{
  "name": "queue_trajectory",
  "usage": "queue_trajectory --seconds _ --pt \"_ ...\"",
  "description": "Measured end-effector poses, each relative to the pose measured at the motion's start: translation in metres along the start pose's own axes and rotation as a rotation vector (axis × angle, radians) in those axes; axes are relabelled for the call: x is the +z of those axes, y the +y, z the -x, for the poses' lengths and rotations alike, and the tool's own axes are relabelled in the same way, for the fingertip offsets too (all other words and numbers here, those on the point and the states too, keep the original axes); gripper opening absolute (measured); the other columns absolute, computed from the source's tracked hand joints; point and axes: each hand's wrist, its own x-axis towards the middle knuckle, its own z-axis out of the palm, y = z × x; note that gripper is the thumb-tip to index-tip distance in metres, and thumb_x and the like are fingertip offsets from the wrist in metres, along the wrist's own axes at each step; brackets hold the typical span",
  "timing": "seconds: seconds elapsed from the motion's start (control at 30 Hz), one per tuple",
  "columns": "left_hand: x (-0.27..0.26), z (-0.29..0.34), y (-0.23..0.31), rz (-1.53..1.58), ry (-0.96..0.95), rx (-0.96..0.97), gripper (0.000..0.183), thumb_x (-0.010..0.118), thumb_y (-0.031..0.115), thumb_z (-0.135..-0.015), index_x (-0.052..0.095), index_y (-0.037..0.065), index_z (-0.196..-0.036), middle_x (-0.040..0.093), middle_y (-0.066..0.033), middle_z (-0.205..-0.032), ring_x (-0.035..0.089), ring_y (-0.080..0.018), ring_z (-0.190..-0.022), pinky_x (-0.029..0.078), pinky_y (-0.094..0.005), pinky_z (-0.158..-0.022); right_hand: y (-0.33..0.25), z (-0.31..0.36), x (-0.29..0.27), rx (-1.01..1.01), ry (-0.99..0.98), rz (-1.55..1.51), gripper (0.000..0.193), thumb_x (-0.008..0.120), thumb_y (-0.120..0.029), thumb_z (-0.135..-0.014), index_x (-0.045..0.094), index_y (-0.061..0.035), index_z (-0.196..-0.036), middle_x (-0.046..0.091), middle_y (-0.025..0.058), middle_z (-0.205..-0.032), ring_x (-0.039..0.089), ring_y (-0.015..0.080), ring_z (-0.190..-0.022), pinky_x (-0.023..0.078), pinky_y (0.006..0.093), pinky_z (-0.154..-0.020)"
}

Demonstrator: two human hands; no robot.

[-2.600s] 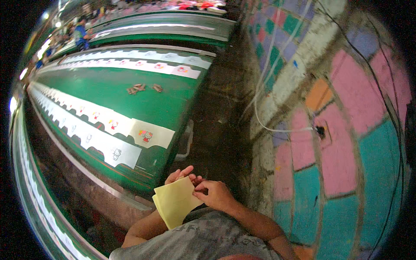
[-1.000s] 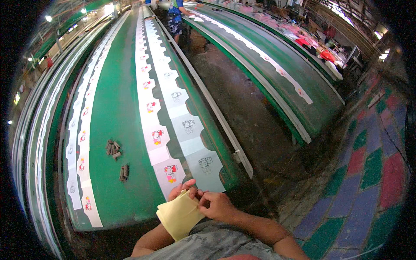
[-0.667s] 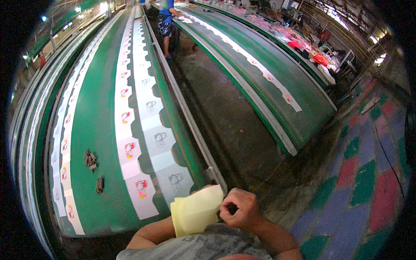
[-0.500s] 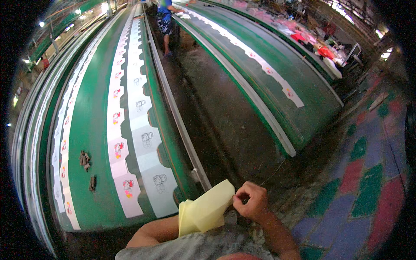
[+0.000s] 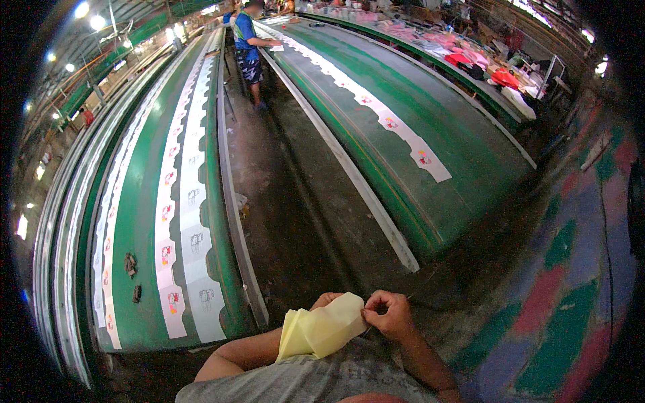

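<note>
Pale yellow sheets [image 5: 316, 330], thin and limp like cut cloth pieces, lie in a small stack against my front and over my left forearm. My left hand [image 5: 327, 300] holds the stack from behind; only part of it shows past the upper edge, its fingers mostly hidden. At the right end of the stack, my right hand [image 5: 392, 314] is closed, with thumb and forefinger pinching the edge of the yellow sheets.
A long green table [image 5: 138, 201] on the left carries rows of white printed pieces [image 5: 201, 299] and small dark blocks [image 5: 130, 264]. Another green table [image 5: 463, 208] runs along the right. Between them, a person in blue [image 5: 247, 43] stands far down the dark aisle. Coloured paving [image 5: 537, 302] lies at right.
My view has swung, so the tables appear shifted left and more of the far person shows. Part of my left hand now appears behind the yellow sheets. My right hand keeps its pinch.
</note>
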Motion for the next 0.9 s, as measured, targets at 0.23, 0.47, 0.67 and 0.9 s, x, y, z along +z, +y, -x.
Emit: queue_trajectory --seconds 0.23,0.47,0.67,0.9 --pt "-0.014 -0.036 0.036 -0.102 0.072 0.128 0.019 0.082 0.024 -0.101 0.078 0.008 -0.110 0.080 -0.0050 -0.099 0.078 -0.0148 -0.083 0.063 -0.0328 -0.068 0.024 -0.079 -0.016 0.056 -0.184 -0.085 0.012 0.084 -0.003 -0.092 0.072 -0.0034 -0.089 0.073 -0.0006 -0.088 0.066 0.0071 -0.081 0.056 0.0290 -0.075" --pt "-0.079 -0.098 0.101 -0.320 0.213 0.334 0.017 0.084 0.021 -0.098 0.076 0.009 -0.107 0.078 -0.0041 -0.095 0.076 -0.0132 -0.081 0.061 -0.0323 -0.066 0.013 -0.229 -0.004 -0.017 -0.369 0.013 0.016 0.087 -0.016 -0.089 0.078 -0.0029 -0.091 0.080 0.0047 -0.088 0.074 0.0134 -0.083 0.060 0.0342 -0.080" --pt "-0.144 -0.169 0.230 -0.280 0.238 0.176 0.011 0.077 0.017 -0.104 0.077 0.006 -0.106 0.079 -0.0057 -0.095 0.076 -0.0135 -0.078 0.060 -0.0323 -0.064 -0.021 -0.393 0.018 0.020 -0.403 0.071 0.016 0.086 -0.016 -0.090 0.078 -0.0022 -0.092 0.080 0.0055 -0.090 0.074 0.0127 -0.086 0.059 0.0333 -0.082" --pt "-0.207 -0.223 0.346 -0.708 0.362 0.513 0.018 0.086 0.017 -0.095 0.073 0.004 -0.094 0.073 -0.0034 -0.086 0.073 -0.0126 -0.079 0.058 -0.0330 -0.067 -0.053 -0.564 0.056 -0.009 -0.571 0.016 0.015 0.087 -0.012 -0.090 0.075 -0.0031 -0.090 0.078 0.0028 -0.090 0.071 0.0113 -0.086 0.058 0.0318 -0.081"
